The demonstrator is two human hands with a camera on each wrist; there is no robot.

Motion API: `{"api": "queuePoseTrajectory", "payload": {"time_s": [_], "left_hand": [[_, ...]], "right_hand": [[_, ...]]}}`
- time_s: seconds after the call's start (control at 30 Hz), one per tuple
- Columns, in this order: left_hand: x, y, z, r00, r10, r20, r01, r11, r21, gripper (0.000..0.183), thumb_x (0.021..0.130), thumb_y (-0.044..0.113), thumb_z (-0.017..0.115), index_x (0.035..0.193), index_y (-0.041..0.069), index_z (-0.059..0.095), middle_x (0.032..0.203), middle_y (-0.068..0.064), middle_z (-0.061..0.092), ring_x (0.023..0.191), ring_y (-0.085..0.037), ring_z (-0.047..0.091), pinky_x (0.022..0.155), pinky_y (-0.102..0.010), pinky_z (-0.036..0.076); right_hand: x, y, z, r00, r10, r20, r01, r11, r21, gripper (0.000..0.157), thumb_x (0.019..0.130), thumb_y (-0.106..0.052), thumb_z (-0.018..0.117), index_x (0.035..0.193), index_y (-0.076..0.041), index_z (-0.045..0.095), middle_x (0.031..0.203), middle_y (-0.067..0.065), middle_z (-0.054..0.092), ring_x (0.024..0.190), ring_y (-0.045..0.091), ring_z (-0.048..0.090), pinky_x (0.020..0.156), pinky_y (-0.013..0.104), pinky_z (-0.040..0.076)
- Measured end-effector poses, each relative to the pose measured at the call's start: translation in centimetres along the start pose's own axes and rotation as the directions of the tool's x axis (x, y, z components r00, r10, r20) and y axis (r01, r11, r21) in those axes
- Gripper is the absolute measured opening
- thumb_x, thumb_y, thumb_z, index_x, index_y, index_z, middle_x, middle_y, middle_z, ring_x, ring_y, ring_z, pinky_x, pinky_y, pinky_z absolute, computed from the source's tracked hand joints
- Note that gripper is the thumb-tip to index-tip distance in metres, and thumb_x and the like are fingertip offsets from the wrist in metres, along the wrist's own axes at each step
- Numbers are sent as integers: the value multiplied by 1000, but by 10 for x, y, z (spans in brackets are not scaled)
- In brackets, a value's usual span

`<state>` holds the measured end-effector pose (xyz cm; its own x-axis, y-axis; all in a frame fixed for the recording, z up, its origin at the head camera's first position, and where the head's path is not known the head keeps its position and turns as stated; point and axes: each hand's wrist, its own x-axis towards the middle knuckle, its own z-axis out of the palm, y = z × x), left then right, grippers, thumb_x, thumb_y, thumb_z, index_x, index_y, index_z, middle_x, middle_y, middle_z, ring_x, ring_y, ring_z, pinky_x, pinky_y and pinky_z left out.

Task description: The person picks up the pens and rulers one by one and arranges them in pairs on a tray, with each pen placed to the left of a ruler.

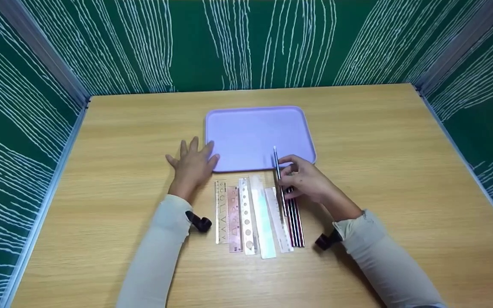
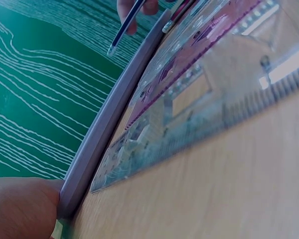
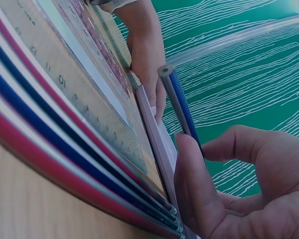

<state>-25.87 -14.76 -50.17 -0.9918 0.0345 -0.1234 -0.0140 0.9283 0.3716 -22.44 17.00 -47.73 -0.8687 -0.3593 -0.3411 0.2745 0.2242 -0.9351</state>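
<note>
My right hand pinches a blue-and-silver striped pencil between thumb and fingers, raised over the near edge of a lilac tray. In the right wrist view, the flat, unsharpened end of that pencil sticks out past the thumb. My left hand has its fingers spread and touches the tray's left edge near the front corner. Under my right hand lie several striped pencils in red, blue and dark colours, side by side.
A row of rulers lies left of the pencils: a clear stencil ruler, a pink one, one with round holes, an iridescent one and a clear one. Green white-streaked panels border the wooden table.
</note>
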Motion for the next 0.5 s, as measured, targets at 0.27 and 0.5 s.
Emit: {"api": "queuePoseTrajectory", "payload": {"time_s": [0.27,0.5], "left_hand": [[1,0,1,1000,-2,-4,2,1000,3,59,104,58,42,159,37,35,172,-14,16,157,-49,-1,105,-90,-6],[0,0,0,1000,6,-9,-6,1000,6,59,105,57,42,159,36,37,171,-15,17,157,-50,0,105,-90,-4]], "right_hand": [[5,-4,3,1000,-2,1,2,1000,-11,63,87,3,66,145,-2,41,103,9,54,81,20,62,69,43,65],[10,-8,6,1000,-11,8,11,1000,-25,64,86,2,65,145,-2,41,97,7,55,80,18,60,66,40,65]]}}
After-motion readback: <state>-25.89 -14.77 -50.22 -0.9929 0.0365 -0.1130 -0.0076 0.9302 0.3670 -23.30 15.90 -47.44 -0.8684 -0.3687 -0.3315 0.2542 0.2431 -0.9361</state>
